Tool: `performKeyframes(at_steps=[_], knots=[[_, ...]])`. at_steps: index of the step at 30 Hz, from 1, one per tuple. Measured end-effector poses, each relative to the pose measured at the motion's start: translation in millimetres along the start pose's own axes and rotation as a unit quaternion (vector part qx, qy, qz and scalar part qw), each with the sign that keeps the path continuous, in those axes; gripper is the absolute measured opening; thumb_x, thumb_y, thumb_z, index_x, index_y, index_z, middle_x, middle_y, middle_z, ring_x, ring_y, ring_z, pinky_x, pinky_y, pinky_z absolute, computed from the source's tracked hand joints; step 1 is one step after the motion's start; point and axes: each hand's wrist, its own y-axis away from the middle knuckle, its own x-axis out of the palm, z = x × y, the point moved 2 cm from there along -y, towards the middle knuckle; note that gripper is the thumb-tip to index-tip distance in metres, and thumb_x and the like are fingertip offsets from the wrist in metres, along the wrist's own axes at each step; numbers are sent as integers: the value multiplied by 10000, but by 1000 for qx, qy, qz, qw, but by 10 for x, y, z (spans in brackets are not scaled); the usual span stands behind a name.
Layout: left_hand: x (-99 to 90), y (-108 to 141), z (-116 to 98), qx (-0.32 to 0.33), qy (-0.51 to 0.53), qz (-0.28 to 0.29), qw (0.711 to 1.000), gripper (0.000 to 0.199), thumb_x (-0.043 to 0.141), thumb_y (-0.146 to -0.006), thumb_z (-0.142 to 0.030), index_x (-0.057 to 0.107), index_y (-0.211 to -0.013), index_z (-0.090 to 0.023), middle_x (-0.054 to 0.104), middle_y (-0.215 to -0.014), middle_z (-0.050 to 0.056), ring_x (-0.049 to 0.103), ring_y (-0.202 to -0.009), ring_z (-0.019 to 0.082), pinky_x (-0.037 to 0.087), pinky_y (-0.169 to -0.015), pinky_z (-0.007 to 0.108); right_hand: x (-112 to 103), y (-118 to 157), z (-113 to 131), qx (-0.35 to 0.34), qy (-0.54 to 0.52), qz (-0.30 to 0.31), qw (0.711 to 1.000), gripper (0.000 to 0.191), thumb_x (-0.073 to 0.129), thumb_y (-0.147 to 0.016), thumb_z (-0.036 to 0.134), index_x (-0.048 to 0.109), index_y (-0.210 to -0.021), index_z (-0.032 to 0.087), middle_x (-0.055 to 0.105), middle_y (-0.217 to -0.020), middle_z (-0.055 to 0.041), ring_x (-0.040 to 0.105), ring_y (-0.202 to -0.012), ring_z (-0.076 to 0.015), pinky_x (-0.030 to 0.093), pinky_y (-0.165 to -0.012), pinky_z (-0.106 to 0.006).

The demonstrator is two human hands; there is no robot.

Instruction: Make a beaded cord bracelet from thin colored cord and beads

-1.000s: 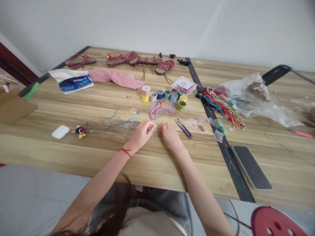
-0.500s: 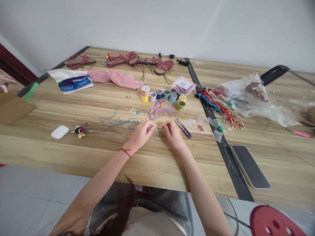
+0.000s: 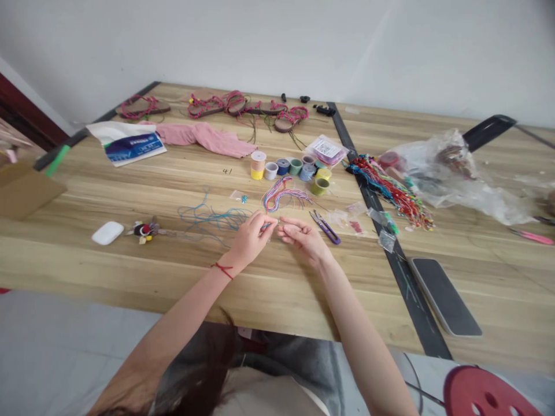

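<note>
Head view: the left hand point(image 3: 250, 240) is pinching a thin blue cord point(image 3: 266, 226) between its fingertips point(image 3: 272, 221) above the middle of the wooden table point(image 3: 130, 271). The right hand point(image 3: 303, 237) is hovering just beside it, its fingers point(image 3: 288, 227) narrowly parted and apparently empty; a close, firm pinch is steadying the cord well.

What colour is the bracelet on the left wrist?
The string bracelet is red, best seen in the head view.
</note>
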Motion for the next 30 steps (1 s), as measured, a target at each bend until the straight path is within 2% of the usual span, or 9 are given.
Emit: performKeyframes(at_steps=[5, 7, 9, 11, 13, 15, 18, 25, 30], knots=[[-39, 1, -56, 35, -19, -4, 999, 52, 510, -938, -200, 557, -918, -191, 624, -823, 21, 613, -780, 118, 494, -666, 223, 65, 62, 40, 4, -11, 6, 1000, 379, 896, -551, 306, 741, -880, 201, 776, -787, -36, 730, -704, -148, 593, -654, -235], [-58, 0, -88, 55, -28, -10, 998, 52, 505, -941, -193, 557, -931, -191, 623, -817, 19, 613, -774, 117, 495, -680, 228, 101, 99, 76, 3, 0, 17, 1000, 519, 892, -564, 298, 712, -1045, 219, 775, -778, -26, 729, -693, -148, 589, -644, -237], [-77, -3, -115, 68, -34, -18, 997, 50, 507, -941, -186, 555, -951, -193, 626, -821, 19, 614, -774, 117, 495, -687, 231, 132, 133, 114, -9, 14, 26, 1000, 744, 879, -594, 272, 586, -1277, 257, 772, -765, -6, 723, -680, -153, 584, -630, -252], [-89, -6, -135, 71, -42, -21, 996, 53, 509, -941, -183, 555, -963, -198, 628, -819, 18, 613, -771, 118, 496, -690, 236, 154, 157, 140, -23, 21, 33, 999, 833, 872, -608, 265, 509, -1358, 271, 766, -748, 7, 716, -673, -154, 577, -631, -261], [-98, -7, -149, 75, -47, -20, 996, 54, 510, -940, -180, 554, -962, -203, 626, -810, 15, 609, -762, 119, 497, -686, 240, 166, 168, 146, -26, 26, 42, 998, 725, 871, -607, 278, 591, -1275, 254, 761, -732, 6, 709, -665, -153, 575, -637, -267], [-105, -8, -163, 82, -43, -23, 995, 57, 513, -937, -172, 554, -962, -202, 624, -804, 13, 605, -755, 119, 494, -673, 236, 171, 171, 141, -26, 29, 45, 998, 513, 873, -602, 301, 703, -1080, 229, 759, -721, -5, 707, -654, -153, 579, -633, -271], [-117, -11, -184, 94, -30, -31, 995, 74, 520, -928, -150, 551, -977, -196, 626, -807, 14, 604, -760, 114, 491, -651, 218, 169, 171, 136, -31, 23, 35, 999, 328, 882, -579, 331, 748, -856, 217, 760, -710, -17, 706, -633, -150, 587, -616, -266], [-138, -28, -218, 115, -23, -57, 991, 96, 559, -900, -122, 556, -981, -174, 622, -778, 5, 595, -721, 101, 491, -612, 192, 179, 180, 142, -51, 35, 2, 998, 248, 863, -602, 367, 760, -757, 204, 740, -660, -18, 671, -566, -120, 570, -578, -240], [-149, -30, -231, 123, -26, -61, 990, 126, 582, -888, -110, 557, -998, -166, 630, -793, 13, 598, -743, 101, 500, -647, 197, 194, 183, 153, -108, 96, -25, 989, 215, 815, -660, 393, 760, -732, 198, 653, -551, 12, 554, -474, -89, 468, -462, -218]])
